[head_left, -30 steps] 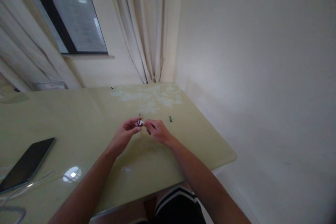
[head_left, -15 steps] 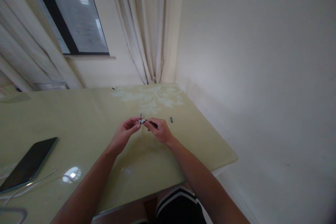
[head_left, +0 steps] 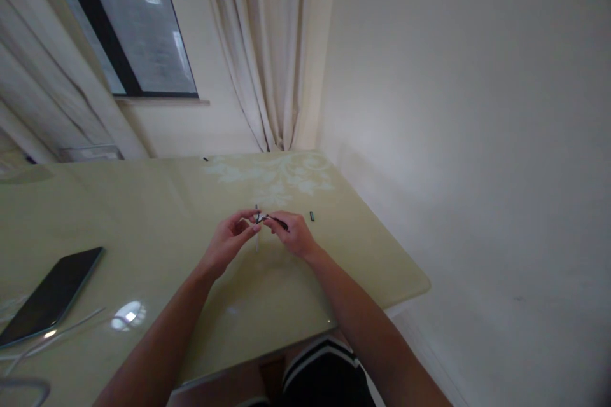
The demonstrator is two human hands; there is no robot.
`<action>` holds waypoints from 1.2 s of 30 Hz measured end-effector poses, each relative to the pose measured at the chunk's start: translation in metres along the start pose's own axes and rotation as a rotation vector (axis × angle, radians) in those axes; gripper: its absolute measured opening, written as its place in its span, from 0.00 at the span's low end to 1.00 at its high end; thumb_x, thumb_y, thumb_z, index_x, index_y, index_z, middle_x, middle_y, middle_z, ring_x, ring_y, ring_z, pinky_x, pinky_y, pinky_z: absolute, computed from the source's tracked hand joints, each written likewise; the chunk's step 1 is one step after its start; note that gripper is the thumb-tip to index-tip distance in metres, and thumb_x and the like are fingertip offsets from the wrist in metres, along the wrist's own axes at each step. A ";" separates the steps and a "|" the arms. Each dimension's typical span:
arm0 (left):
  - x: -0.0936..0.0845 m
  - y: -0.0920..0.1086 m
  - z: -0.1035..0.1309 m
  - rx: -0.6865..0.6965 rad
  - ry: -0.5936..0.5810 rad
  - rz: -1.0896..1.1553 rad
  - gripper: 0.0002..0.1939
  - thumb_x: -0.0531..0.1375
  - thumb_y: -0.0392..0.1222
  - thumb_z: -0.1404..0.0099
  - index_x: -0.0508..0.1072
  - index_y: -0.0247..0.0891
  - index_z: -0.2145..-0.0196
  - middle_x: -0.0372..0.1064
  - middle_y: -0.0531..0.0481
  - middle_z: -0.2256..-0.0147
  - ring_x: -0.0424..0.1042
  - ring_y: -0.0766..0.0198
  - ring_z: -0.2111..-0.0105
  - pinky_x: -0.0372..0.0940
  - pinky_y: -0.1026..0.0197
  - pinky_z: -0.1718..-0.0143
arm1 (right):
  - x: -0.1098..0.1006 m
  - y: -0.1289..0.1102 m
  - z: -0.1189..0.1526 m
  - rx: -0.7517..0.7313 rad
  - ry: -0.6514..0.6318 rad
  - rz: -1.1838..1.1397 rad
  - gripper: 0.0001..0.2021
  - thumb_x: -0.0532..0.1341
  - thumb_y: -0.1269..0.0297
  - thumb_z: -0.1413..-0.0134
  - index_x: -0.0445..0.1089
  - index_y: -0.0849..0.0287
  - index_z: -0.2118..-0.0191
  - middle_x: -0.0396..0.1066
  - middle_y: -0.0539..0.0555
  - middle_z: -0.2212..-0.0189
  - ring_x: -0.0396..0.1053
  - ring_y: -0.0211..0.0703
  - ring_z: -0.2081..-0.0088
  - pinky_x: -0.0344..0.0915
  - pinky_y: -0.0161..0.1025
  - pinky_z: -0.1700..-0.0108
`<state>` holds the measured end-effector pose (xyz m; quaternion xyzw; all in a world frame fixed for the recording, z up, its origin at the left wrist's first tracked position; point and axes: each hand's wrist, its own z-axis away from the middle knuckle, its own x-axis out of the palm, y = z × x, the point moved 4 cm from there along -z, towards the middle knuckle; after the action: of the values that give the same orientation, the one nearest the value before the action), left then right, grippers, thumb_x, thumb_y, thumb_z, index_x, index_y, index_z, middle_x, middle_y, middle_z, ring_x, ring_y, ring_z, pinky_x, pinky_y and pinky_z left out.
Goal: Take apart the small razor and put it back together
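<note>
My left hand [head_left: 232, 236] pinches a small thin grey-and-white piece [head_left: 257, 245] between thumb and fingertips; it stands roughly upright, its ends showing above and below the fingers. Close beside it, my right hand [head_left: 292, 233] is closed round a slim dark tool with a pale tip [head_left: 282, 224]. That tip points left and meets the piece at my left fingertips. What kind of things these are is too small to make out. Both hands are just above the table [head_left: 372, 254].
A small dark-and-green strip [head_left: 312, 216] lies right of my right hand. A tiny black piece [head_left: 205, 159] lies at the far edge. A dark tablet [head_left: 52, 296] and a white cable [head_left: 57, 336] are at the left. A wall [head_left: 477, 140] borders the right side.
My fingers have shifted slightly around the small pieces, with the left thumb a little further right. Both hands keep their hold, and the things on the table stay where they were.
</note>
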<state>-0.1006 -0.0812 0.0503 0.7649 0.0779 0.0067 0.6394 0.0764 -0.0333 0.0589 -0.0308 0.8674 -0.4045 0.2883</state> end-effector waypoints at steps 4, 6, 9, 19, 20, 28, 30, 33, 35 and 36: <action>0.002 0.000 0.002 -0.014 0.010 -0.023 0.27 0.73 0.54 0.45 0.79 0.38 0.51 0.67 0.56 0.75 0.63 0.67 0.74 0.56 0.66 0.73 | 0.001 0.000 0.001 -0.023 -0.046 -0.011 0.20 0.56 0.50 0.29 0.79 0.59 0.57 0.74 0.53 0.69 0.68 0.40 0.67 0.60 0.35 0.61; 0.001 0.000 0.002 -0.027 0.007 -0.041 0.28 0.72 0.56 0.45 0.79 0.38 0.50 0.67 0.55 0.75 0.63 0.67 0.75 0.56 0.65 0.73 | 0.001 0.001 0.000 -0.039 -0.036 0.007 0.18 0.57 0.51 0.29 0.79 0.58 0.58 0.74 0.54 0.68 0.68 0.42 0.64 0.61 0.36 0.58; -0.006 0.002 0.000 -0.008 0.079 -0.054 0.27 0.70 0.60 0.43 0.81 0.38 0.54 0.71 0.52 0.74 0.64 0.65 0.74 0.58 0.64 0.72 | -0.005 0.004 -0.003 -0.013 0.070 0.014 0.16 0.59 0.52 0.30 0.79 0.58 0.58 0.72 0.55 0.66 0.67 0.43 0.62 0.62 0.37 0.57; -0.007 -0.021 -0.001 0.010 0.163 -0.948 0.26 0.57 0.66 0.36 0.73 0.38 0.65 0.75 0.42 0.66 0.71 0.53 0.68 0.61 0.56 0.66 | -0.088 0.078 0.005 0.384 0.499 0.162 0.19 0.61 0.51 0.37 0.77 0.59 0.73 0.66 0.52 0.78 0.65 0.44 0.70 0.60 0.39 0.65; -0.003 -0.024 0.000 0.005 0.132 -1.027 0.27 0.56 0.68 0.36 0.73 0.38 0.66 0.74 0.41 0.67 0.72 0.51 0.66 0.61 0.55 0.65 | -0.096 0.088 0.010 0.455 0.500 0.174 0.18 0.62 0.52 0.38 0.76 0.59 0.74 0.66 0.52 0.80 0.65 0.44 0.72 0.59 0.39 0.67; 0.002 -0.030 0.001 0.030 0.009 -1.185 0.17 0.55 0.50 0.33 0.69 0.41 0.77 0.73 0.44 0.73 0.70 0.56 0.72 0.55 0.58 0.68 | -0.105 0.117 0.027 0.606 0.615 0.362 0.13 0.71 0.64 0.48 0.70 0.56 0.79 0.69 0.56 0.79 0.68 0.47 0.71 0.57 0.41 0.68; 0.001 -0.030 0.001 0.030 0.011 -1.164 0.16 0.55 0.49 0.34 0.68 0.41 0.77 0.72 0.45 0.73 0.68 0.57 0.73 0.53 0.59 0.69 | -0.103 0.121 0.027 0.552 0.632 0.309 0.17 0.70 0.63 0.48 0.66 0.55 0.81 0.64 0.53 0.82 0.66 0.46 0.71 0.55 0.40 0.69; 0.004 -0.029 0.003 0.056 0.039 -1.079 0.16 0.54 0.49 0.33 0.66 0.41 0.76 0.70 0.46 0.73 0.67 0.58 0.74 0.52 0.59 0.70 | -0.104 0.123 0.029 0.542 0.609 0.277 0.22 0.69 0.61 0.44 0.60 0.54 0.83 0.59 0.52 0.82 0.64 0.45 0.70 0.54 0.40 0.69; 0.011 -0.025 0.005 0.116 0.057 -0.985 0.16 0.53 0.49 0.32 0.64 0.42 0.76 0.68 0.48 0.73 0.65 0.59 0.73 0.53 0.60 0.69 | -0.106 0.117 0.029 0.545 0.614 0.302 0.23 0.68 0.59 0.42 0.59 0.53 0.82 0.60 0.53 0.79 0.64 0.45 0.69 0.54 0.40 0.69; 0.015 -0.021 0.005 0.148 0.060 -0.926 0.16 0.53 0.50 0.32 0.63 0.42 0.76 0.67 0.49 0.73 0.65 0.60 0.73 0.54 0.60 0.69 | -0.107 0.110 0.028 0.523 0.633 0.321 0.22 0.68 0.57 0.42 0.59 0.53 0.82 0.60 0.53 0.78 0.63 0.44 0.69 0.54 0.40 0.68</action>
<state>-0.0872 -0.0808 0.0273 0.6927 0.4296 -0.2626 0.5163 0.1994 0.0519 0.0164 0.3036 0.7753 -0.5500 0.0654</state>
